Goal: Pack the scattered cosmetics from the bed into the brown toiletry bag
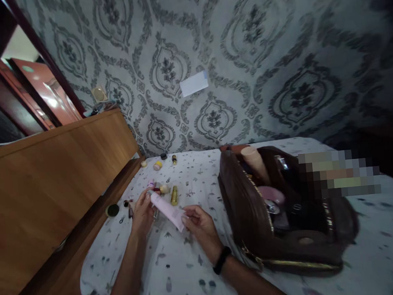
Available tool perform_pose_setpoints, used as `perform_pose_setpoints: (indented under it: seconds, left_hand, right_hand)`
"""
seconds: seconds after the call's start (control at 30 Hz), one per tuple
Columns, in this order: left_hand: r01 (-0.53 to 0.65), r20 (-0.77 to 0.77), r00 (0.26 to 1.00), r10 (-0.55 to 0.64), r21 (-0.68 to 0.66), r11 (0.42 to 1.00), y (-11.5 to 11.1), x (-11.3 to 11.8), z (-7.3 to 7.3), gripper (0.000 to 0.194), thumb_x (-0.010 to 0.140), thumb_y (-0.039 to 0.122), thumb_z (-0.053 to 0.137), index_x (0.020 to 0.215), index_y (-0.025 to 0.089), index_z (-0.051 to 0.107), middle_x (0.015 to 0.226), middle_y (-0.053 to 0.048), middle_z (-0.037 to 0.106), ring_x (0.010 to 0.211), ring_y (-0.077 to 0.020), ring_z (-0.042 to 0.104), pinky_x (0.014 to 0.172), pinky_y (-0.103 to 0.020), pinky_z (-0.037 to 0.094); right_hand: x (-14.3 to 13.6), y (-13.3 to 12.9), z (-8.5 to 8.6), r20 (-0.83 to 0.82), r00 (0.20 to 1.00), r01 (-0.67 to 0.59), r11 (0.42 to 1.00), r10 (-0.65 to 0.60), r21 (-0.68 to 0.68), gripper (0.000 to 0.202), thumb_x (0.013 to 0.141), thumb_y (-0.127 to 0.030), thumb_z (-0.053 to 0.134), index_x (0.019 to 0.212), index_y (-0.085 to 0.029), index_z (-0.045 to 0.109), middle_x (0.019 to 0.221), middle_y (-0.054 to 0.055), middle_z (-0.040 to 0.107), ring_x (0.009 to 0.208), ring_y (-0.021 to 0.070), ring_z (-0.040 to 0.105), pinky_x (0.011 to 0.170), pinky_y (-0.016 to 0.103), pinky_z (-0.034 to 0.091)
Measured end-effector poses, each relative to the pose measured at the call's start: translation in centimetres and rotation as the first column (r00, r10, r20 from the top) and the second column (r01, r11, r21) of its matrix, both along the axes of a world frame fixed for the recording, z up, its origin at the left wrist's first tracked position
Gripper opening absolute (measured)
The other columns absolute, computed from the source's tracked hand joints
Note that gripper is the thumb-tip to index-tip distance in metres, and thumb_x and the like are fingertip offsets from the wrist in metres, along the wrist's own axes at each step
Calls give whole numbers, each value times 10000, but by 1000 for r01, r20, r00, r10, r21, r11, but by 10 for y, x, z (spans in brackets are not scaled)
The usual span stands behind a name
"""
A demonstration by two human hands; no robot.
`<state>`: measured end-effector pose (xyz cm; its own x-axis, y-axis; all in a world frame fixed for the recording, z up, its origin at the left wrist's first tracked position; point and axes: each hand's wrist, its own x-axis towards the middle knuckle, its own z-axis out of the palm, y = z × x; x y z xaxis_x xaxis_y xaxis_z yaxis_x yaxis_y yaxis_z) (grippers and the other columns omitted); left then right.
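Note:
A pale pink squeeze tube (167, 210) is held slanting between both hands above the patterned cloth. My left hand (143, 212) grips its narrow, silvery cap end at the upper left. At the flat lower end, my right hand (199, 224) pinches the tube between thumb and fingers; a black band circles that wrist. Just beyond the tube lie a gold bottle (174, 196) and a cream-coloured small container (165, 189). To the right stands a brown bag (236, 203), unzipped wide, with a beige tube (255, 164) and a pink round item (271, 195) inside.
Several small jars and bottles, among them a yellow-and-pink jar (157, 165), sit near the wall. A dark round container (112, 211) lies at the cloth's left edge. A wooden panel (60, 164) bounds the left side. Right of the bag, an area is pixelated.

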<state>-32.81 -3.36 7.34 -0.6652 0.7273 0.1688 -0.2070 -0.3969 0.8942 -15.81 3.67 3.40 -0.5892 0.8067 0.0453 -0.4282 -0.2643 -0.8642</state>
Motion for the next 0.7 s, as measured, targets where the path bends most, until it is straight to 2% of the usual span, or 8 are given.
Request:
perform_pose_setpoints:
  seconds: [0.07,0.13,0.2,0.27,0.37,0.43,0.57,0.7]
  left_hand:
    - [-27,5,1000,27,-16,1000,0,3,8,436,662,349,834,1023,161,676,908,-63,745,756,-136,670,648,-200,528]
    - [-63,-1,998,63,-15,998,3,7,22,452,603,333,870,981,157,695,870,-44,742,717,-124,664,618,-181,531]
    - [-122,-8,992,122,11,992,9,12,41,482,549,354,894,945,153,707,857,-39,740,715,-132,668,603,-181,545]
    - [-161,-28,986,162,45,986,18,19,63,518,487,362,916,911,145,713,824,-30,736,687,-119,656,582,-165,549]
    - [-133,-101,985,137,48,990,33,35,94,505,504,361,907,921,149,715,836,-30,738,642,-98,634,515,-131,524]
    - [-90,-156,983,95,36,995,42,48,108,501,520,356,902,936,149,716,847,-35,738,649,-102,636,505,-127,521]
    - [-39,-206,978,46,35,999,59,72,127,504,494,375,912,903,151,721,812,-33,733,657,-107,636,529,-138,536]
    - [12,-262,965,10,81,997,77,96,145,414,564,366,884,893,180,716,836,-28,736,671,-107,629,521,-138,526]
  right_hand:
    - [0,-2,1,-22,1000,-4,999,3,-40,429,581,-451,815,847,-172,626,681,-29,585,588,112,558,533,221,427]
    - [-1,-2,1,-34,999,-1,996,-2,-89,496,626,-591,753,834,-166,605,627,-31,585,528,101,552,491,209,391]
    - [-4,-1,0,-39,999,-2,984,-5,-176,609,624,-738,661,811,-165,570,606,-17,600,470,104,564,443,204,347]
    - [-5,1,0,-51,999,-6,972,-6,-233,701,576,-815,618,830,-163,562,595,-14,606,441,107,572,424,202,333]
    - [-4,2,1,-60,998,-34,973,21,-227,737,535,-842,611,822,-166,553,573,-31,591,410,90,551,403,193,325]
    - [-3,1,2,-46,998,-57,976,49,-212,731,537,-848,599,806,-170,546,549,-46,571,389,77,527,384,187,306]
    - [-2,0,2,-27,996,-91,982,88,-165,760,543,-881,541,791,-163,549,522,-56,546,372,63,500,366,183,284]
    - [-5,2,0,1,992,-126,985,127,-117,744,580,-880,506,783,-165,536,518,-61,536,361,56,487,353,183,269]
